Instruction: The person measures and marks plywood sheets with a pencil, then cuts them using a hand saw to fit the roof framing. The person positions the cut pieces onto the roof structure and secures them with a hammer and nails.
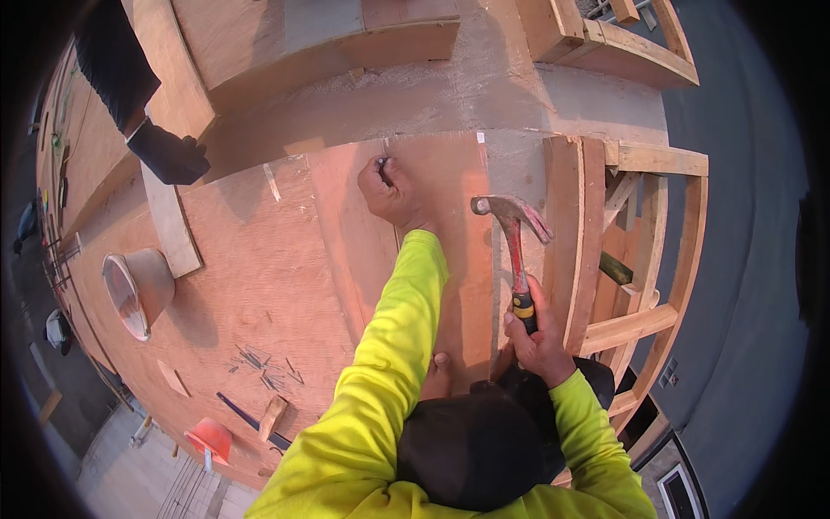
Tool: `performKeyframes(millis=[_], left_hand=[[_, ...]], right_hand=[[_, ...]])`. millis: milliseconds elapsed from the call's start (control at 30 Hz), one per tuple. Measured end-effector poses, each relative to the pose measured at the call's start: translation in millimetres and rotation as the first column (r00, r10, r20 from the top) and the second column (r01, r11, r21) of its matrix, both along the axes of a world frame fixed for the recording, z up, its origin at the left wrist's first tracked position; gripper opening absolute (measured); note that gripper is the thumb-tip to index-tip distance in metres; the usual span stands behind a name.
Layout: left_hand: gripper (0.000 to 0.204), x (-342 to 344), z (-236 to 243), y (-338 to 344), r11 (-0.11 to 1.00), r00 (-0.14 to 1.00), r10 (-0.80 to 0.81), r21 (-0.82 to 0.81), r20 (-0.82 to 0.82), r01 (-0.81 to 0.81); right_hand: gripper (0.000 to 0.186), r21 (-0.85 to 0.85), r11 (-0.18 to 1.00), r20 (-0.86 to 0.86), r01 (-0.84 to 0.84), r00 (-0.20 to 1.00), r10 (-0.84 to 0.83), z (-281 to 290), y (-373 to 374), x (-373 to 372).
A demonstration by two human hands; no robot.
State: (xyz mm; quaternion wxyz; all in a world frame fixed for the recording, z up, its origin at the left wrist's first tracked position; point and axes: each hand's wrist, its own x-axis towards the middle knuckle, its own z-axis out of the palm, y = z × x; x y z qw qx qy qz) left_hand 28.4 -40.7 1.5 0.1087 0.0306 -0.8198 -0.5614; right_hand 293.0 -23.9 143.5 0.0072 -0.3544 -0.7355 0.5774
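Observation:
My left hand (pixel 391 195) is closed in a pinch at the far edge of a plywood sheet (pixel 462 285), beside a seam between panels. Something small and dark shows at its fingertips, too little to name. To its right, my right hand (pixel 538 339) grips a claw hammer (pixel 517 246) by its dark, yellow-banded handle. The hammer's worn metal head is raised, pointing away from me, apart from my left hand. Several loose nails (pixel 264 368) lie on the plywood to the left of my left forearm.
A dusty bucket (pixel 156 281) lies tipped on the left. Near it are a wood block (pixel 273 417) and an orange-red container (pixel 212 438). Another person's gloved hand (pixel 173 156) is at far left. A timber frame (pixel 635 320) stands along the right, beside a grey wall (pixel 743 259).

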Motion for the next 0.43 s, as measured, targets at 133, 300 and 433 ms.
performKeyframes(millis=[133, 300, 433], left_hand=[[0.016, 2.7, 2.1, -1.4, 0.999, 0.999, 0.007, -0.051, 0.034, -0.006], [0.015, 3.4, 3.7, 7.3, 0.994, 1.0, -0.016, -0.108, 0.001, 0.016], [0.019, 3.6, 6.2, 3.5, 0.995, 0.997, -0.039, -0.085, 0.061, 0.044]], right_hand=[[0.061, 0.072, 0.997, -0.04, -0.033, 0.999, 0.036, 15.5, 18.5, -38.0], [0.062, 0.31, 0.937, -0.15, -0.162, 0.965, 0.217, 12.4, 38.8, -90.0], [0.061, 0.288, 0.933, -0.206, -0.216, 0.937, 0.281, 9.7, 43.8, -119.0]])
